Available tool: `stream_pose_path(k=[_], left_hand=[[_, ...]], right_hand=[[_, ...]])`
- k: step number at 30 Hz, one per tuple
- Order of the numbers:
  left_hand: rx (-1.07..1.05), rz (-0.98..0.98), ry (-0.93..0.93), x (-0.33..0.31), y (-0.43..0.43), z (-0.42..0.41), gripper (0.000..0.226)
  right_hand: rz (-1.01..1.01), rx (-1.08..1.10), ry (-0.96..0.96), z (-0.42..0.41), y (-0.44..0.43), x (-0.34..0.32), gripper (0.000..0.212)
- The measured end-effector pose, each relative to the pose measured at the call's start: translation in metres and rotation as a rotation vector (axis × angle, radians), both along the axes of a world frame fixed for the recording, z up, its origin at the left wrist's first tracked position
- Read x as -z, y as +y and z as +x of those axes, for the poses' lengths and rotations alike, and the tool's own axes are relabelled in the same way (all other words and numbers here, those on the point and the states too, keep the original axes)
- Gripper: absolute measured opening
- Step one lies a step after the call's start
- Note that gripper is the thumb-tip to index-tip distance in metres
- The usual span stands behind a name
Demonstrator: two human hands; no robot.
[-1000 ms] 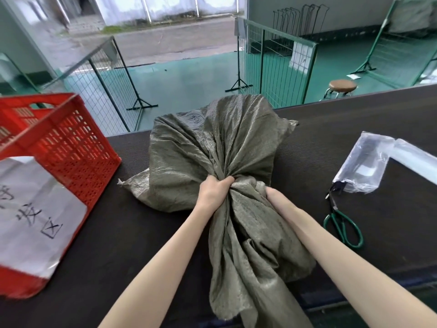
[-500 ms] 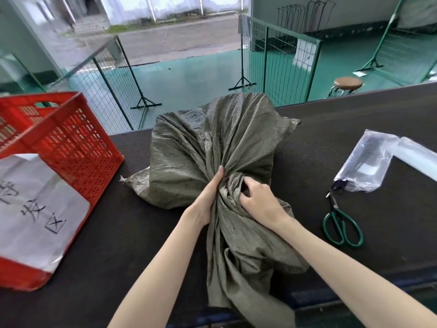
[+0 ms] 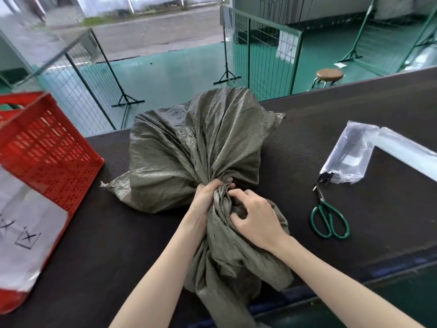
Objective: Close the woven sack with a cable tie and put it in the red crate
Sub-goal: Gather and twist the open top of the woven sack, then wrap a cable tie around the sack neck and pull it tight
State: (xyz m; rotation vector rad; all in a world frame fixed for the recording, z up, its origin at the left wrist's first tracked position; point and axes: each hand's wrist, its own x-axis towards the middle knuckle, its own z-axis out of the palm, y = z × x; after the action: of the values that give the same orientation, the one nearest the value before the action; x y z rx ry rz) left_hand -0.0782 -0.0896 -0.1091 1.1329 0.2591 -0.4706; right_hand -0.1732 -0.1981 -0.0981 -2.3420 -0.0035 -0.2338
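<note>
A grey-green woven sack (image 3: 189, 147) lies bulging on the dark table, its loose mouth end trailing toward me over the near edge. My left hand (image 3: 208, 195) squeezes the gathered neck of the sack. My right hand (image 3: 255, 216) grips the bunched cloth just beside it, fingers dug into the folds. The red crate (image 3: 47, 150) stands at the left of the table with a white paper sheet on its front. No cable tie shows on the sack.
Green-handled scissors (image 3: 329, 221) lie on the table to the right of the sack. Behind them lies a clear plastic bag (image 3: 354, 155). The dark table (image 3: 106, 245) ends at a far edge, with wire fence panels and a stool on the green floor beyond.
My right hand has come from behind the cloth onto the top of the neck and now digs into the folds. My left hand has closed tighter round the gathered neck.
</note>
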Motion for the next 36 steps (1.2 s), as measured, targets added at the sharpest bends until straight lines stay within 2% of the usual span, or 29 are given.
stream_pose_path(k=[6, 8, 10, 12, 15, 19, 22, 25, 29, 31, 36], left_hand=[[-0.160, 0.134, -0.011, 0.010, -0.009, 0.002, 0.015], [-0.172, 0.105, -0.009, 0.012, -0.011, 0.002, 0.013], [-0.183, 0.063, -0.045, 0.015, -0.011, 0.002, 0.015], [-0.184, 0.036, -0.070, 0.018, -0.010, 0.002, 0.015], [-0.190, 0.020, -0.067, 0.021, -0.012, 0.002, 0.019], [-0.219, 0.011, -0.039, 0.026, -0.019, 0.002, 0.012], [-0.234, 0.025, -0.034, 0.031, -0.022, 0.002, 0.017], [-0.223, 0.059, -0.015, 0.033, -0.019, 0.004, 0.035], [-0.219, 0.081, 0.009, 0.034, -0.014, 0.005, 0.040], [-0.218, 0.092, 0.001, 0.036, -0.014, 0.005, 0.040], [-0.221, 0.089, -0.026, 0.038, -0.016, 0.005, 0.030]], right_hand=[[0.216, 0.168, -0.096, 0.008, -0.024, -0.001, 0.011], [0.367, 0.221, -0.042, 0.018, -0.040, 0.000, 0.012], [0.634, 0.324, 0.018, 0.031, -0.062, 0.005, 0.019], [0.754, 0.469, 0.036, 0.046, -0.094, 0.015, 0.026], [0.693, 0.689, 0.038, 0.062, -0.149, 0.039, 0.025], [0.458, 0.842, 0.107, 0.075, -0.199, 0.071, 0.005], [0.249, 0.866, 0.188, 0.077, -0.220, 0.082, 0.017], [0.092, 0.821, 0.308, 0.077, -0.240, 0.099, 0.029], [-0.122, 0.613, 0.412, 0.080, -0.256, 0.120, 0.047], [-0.159, 0.591, 0.416, 0.083, -0.257, 0.120, 0.046], [-0.225, 0.576, 0.394, 0.087, -0.261, 0.112, 0.026]])
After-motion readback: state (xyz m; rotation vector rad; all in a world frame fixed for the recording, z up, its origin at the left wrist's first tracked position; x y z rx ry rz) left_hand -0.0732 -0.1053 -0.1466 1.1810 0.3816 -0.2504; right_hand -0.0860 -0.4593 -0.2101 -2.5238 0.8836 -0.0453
